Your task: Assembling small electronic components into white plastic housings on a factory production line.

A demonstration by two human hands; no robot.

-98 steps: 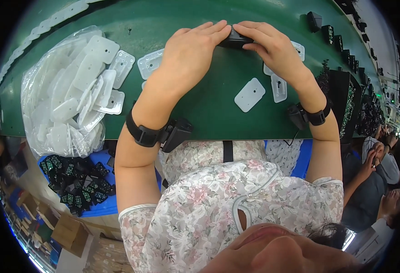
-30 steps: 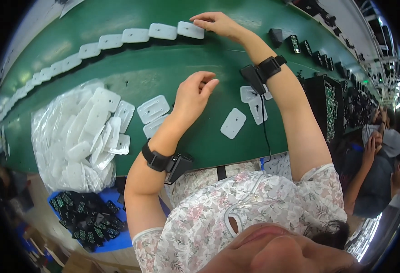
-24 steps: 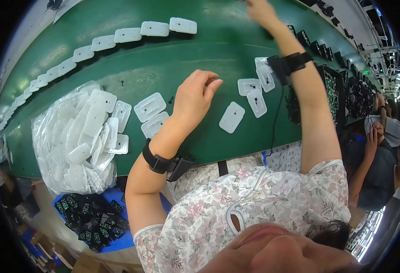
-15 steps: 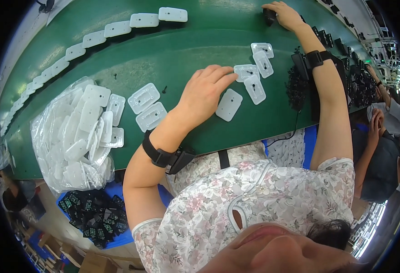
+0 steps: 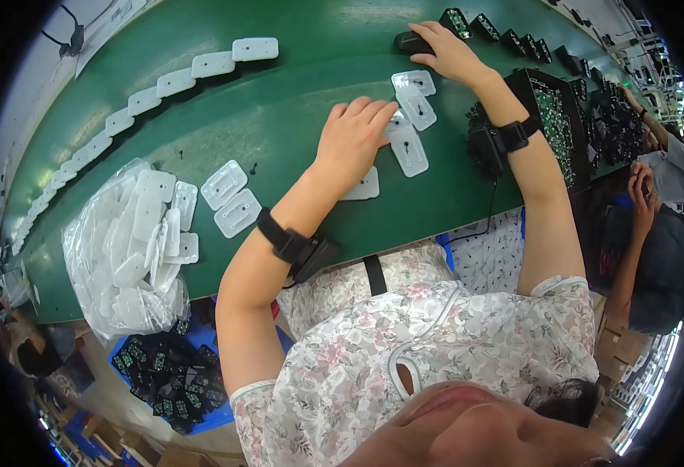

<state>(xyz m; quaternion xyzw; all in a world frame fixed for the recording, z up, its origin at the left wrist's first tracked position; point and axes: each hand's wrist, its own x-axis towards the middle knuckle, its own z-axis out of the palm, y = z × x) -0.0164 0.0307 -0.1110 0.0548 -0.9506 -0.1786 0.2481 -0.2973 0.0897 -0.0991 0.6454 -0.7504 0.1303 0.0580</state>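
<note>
My right hand (image 5: 449,53) is closed round one end of a small black housing (image 5: 410,43), fingers on its far side and thumb on its near side. My left hand (image 5: 350,144) rests fingers outstretched at the left edge of a white plastic cover (image 5: 397,121). Beside it are more white covers (image 5: 410,152), lying hollow side up with a small dark part in each. Another white cover (image 5: 367,187) is partly hidden under the left wrist. Two hollow-side-up covers (image 5: 238,212) lie left of my left forearm, near a loose dark part (image 5: 254,168).
A curved row of white covers (image 5: 175,82) runs along the far left. A clear bag of covers (image 5: 124,257) sits at the left edge, above a blue bin of black parts (image 5: 172,381). Black housings with green boards (image 5: 484,27) and a black tray (image 5: 550,117) stand right. A co-worker (image 5: 645,226) sits beyond.
The view has shifted, with the table things sliding left. My right hand has turned the black housing from upright to sideways. My left hand stays by the covers.
</note>
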